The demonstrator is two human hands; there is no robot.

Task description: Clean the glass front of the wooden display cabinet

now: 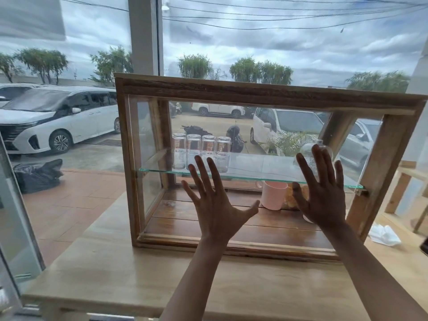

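Observation:
A wooden display cabinet (231,92) with a glass front stands on a light wooden table (120,269) by a big window. Inside, a glass shelf (250,176) carries several upturned clear glasses (201,148) and a clear glass dome (311,150). Below the shelf sits a pink cup (273,195). My left hand (214,205) is raised in front of the lower middle of the glass, fingers spread, holding nothing. My right hand (322,193) is up at the right side of the glass, fingers spread and empty. I cannot tell whether the palms touch the glass.
A crumpled white cloth (383,235) lies on the table to the right of the cabinet. A dark object (425,245) shows at the right edge. Behind the window are parked cars (58,121) and a black bag (38,174) on the pavement.

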